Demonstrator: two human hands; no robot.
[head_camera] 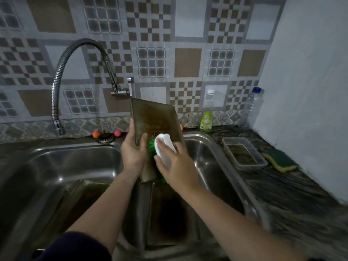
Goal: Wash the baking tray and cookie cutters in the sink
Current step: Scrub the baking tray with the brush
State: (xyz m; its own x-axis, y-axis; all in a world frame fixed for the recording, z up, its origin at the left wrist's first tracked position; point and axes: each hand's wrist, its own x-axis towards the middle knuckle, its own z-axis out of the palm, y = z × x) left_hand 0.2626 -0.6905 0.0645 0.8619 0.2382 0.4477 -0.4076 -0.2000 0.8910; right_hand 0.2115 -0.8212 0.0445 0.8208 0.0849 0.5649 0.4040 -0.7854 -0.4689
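A brown, stained baking tray (153, 117) stands tilted upright over the divider between the two sink basins (79, 162). My left hand (132, 151) grips its left edge, thumb on the front face. My right hand (175, 164) holds a scrub brush (163, 146) with a white handle and green bristles, pressed against the lower part of the tray. Another dark tray (82, 200) lies flat in the left basin. I see no cookie cutters clearly.
A flexible chrome faucet (62, 78) arches over the left basin. Behind the sink stand a green dish soap bottle (206, 120) and two clear plastic bottles (251, 106). On the right counter sit a clear plastic container (243, 153) and a green-yellow sponge (280, 161).
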